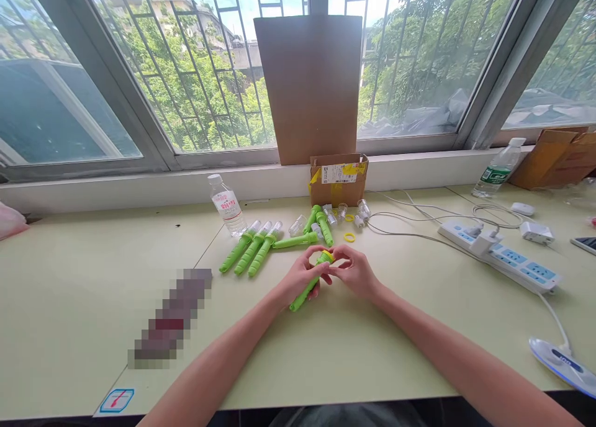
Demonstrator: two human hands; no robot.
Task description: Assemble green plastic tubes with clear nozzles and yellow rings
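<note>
Above the near middle of the table, my left hand (pixel 302 277) is wrapped round a green ribbed plastic tube (pixel 300 298), which slants up to the right. A yellow ring (pixel 328 256) sits at the tube's upper end. From the right, my right hand (pixel 357 272) pinches that ring with thumb and fingers. How far the ring is seated is hidden by the fingers. Just beyond my hands lie loose green tubes (pixel 295 241), clear plastic caps (pixel 329 215) and yellow rings (pixel 349 237). To the left, three green tubes with clear caps (pixel 239 251) lie side by side.
A water bottle (pixel 227 206) stands behind the capped tubes. A small cardboard box (pixel 339 182) is at the sill, before a cardboard sheet (pixel 316 92). Right are a power strip (pixel 507 256), cables, a second bottle (pixel 498 169) and a white device (pixel 561 362). A pixelated patch (pixel 172 318) lies left.
</note>
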